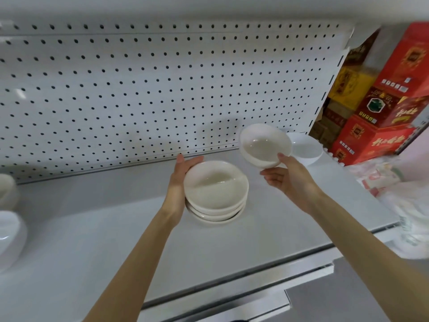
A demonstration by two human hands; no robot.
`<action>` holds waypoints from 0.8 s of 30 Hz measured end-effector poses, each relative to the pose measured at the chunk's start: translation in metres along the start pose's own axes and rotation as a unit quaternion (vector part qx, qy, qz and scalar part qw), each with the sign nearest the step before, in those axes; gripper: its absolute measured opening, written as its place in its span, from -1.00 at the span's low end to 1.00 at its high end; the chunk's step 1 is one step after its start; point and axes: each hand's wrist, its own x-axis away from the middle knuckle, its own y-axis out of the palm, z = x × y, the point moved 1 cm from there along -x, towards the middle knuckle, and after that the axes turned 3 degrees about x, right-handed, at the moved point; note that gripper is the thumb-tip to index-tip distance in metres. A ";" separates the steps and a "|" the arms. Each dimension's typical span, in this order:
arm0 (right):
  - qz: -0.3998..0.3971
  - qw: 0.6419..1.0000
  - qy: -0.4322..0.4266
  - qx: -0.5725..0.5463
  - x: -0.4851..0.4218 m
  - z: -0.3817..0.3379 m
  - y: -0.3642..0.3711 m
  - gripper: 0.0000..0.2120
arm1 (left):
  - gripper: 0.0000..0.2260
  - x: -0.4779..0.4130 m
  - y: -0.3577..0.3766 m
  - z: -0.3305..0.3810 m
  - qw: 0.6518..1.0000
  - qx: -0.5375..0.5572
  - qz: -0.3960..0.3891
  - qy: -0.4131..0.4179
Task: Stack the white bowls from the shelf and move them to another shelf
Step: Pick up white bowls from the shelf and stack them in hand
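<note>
White ceramic, shelf (92,240) lot. Left edge: two loose bowls (9,238), partly out of view. Shelf centre: stack of bowls (216,191), three or four deep, resting on the shelf. The left hand (183,180) curves round its far-left side, steadying it. Just right, held in the air: lifted bowls (264,145), seemingly two nested, tilted. The right hand (290,180) pinches their near rim, thumb on top, fingers beneath. Rear right corner: single bowl (306,147), untouched. Step in hand: stacking. The next move likely calls for centring the lifted bowls over the stack, levelling and lowering them.
</note>
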 end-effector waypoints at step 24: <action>-0.112 0.975 0.041 0.185 0.088 -0.016 0.066 -0.80 | -0.36 0.034 0.003 0.003 0.970 -0.196 0.015 0.141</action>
